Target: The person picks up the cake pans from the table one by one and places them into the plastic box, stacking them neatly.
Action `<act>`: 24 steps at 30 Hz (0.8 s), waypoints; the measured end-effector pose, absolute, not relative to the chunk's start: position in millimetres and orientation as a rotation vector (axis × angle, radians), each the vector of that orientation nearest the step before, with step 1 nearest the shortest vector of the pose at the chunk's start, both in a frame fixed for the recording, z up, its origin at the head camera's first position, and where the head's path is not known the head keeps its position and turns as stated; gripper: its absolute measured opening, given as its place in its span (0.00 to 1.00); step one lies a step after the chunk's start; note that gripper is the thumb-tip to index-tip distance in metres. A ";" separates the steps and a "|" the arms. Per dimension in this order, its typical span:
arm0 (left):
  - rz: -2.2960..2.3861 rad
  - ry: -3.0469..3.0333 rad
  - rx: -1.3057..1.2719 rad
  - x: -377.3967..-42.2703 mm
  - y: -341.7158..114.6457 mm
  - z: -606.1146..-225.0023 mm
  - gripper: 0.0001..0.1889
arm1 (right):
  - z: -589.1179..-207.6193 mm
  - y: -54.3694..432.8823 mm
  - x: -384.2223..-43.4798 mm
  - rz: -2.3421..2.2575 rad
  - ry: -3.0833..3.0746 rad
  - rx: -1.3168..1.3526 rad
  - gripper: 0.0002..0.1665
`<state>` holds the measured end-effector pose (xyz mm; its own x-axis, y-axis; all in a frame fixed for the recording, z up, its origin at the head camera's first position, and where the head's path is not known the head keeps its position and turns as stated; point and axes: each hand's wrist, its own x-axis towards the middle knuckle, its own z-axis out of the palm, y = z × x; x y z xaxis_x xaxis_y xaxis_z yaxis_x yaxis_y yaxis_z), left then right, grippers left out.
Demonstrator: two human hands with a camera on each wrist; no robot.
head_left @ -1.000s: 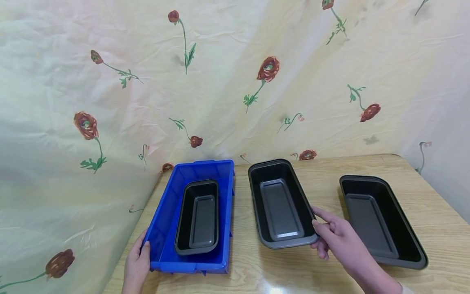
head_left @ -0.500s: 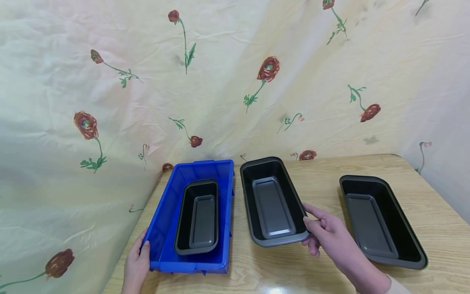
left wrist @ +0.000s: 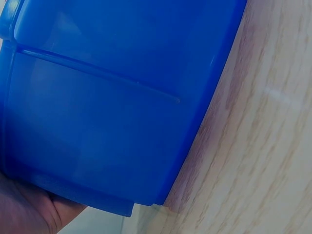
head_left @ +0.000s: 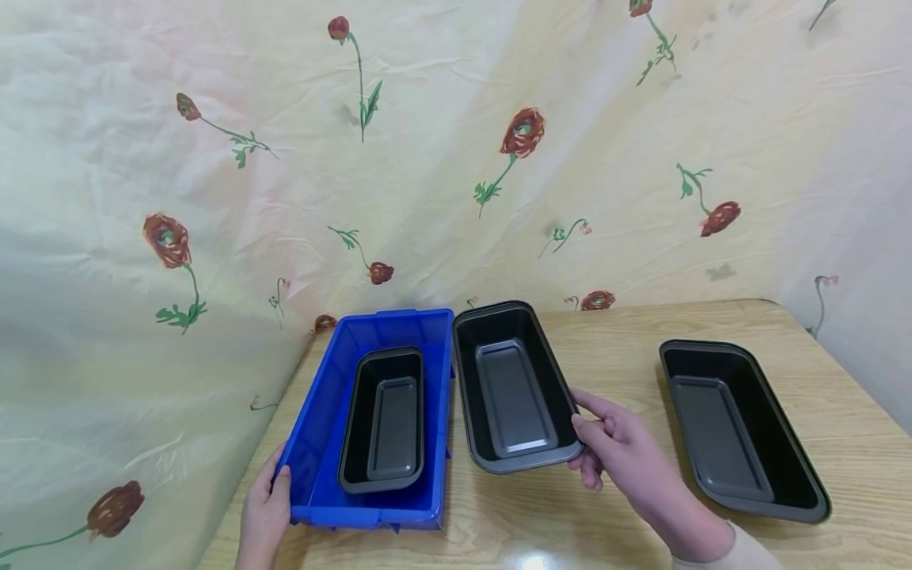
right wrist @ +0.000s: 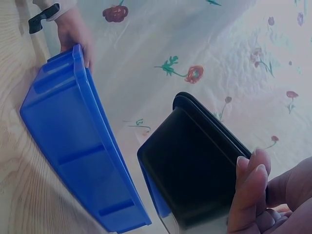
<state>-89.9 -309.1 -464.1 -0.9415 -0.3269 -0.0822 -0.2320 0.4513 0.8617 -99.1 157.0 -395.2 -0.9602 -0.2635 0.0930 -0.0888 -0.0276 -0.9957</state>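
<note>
A blue rectangular plastic bin (head_left: 342, 518) holds a black rectangular metal pan (head_left: 393, 427). Rightward come a second pan (head_left: 518, 396), then a third pan (head_left: 727, 435).

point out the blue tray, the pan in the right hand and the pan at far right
Blue tray (head_left: 324, 416): head view, left inner wall.
Held pan (head_left: 516, 396): head view, inside bottom.
Far-right pan (head_left: 727, 439): head view, inside bottom.

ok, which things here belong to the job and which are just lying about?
In the job:
blue bin, held by left hand
inner pan
held pan, in right hand
probably the far-right pan, unheld

Just background:
wooden table
floral sheet
</note>
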 end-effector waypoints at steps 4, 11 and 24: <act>-1.516 -2.590 0.502 -90.1 -308.8 -463.6 0.27 | -393.4 152.3 -101.3 -2.136 2.080 -0.400 0.33; -1.515 -2.592 0.511 -90.4 -308.3 -463.7 0.27 | -389.8 143.1 -104.6 -2.143 2.048 -0.409 0.34; -1.512 -2.590 0.514 -90.5 -307.9 -462.9 0.27 | -388.0 126.8 -109.8 -2.160 2.005 -0.481 0.33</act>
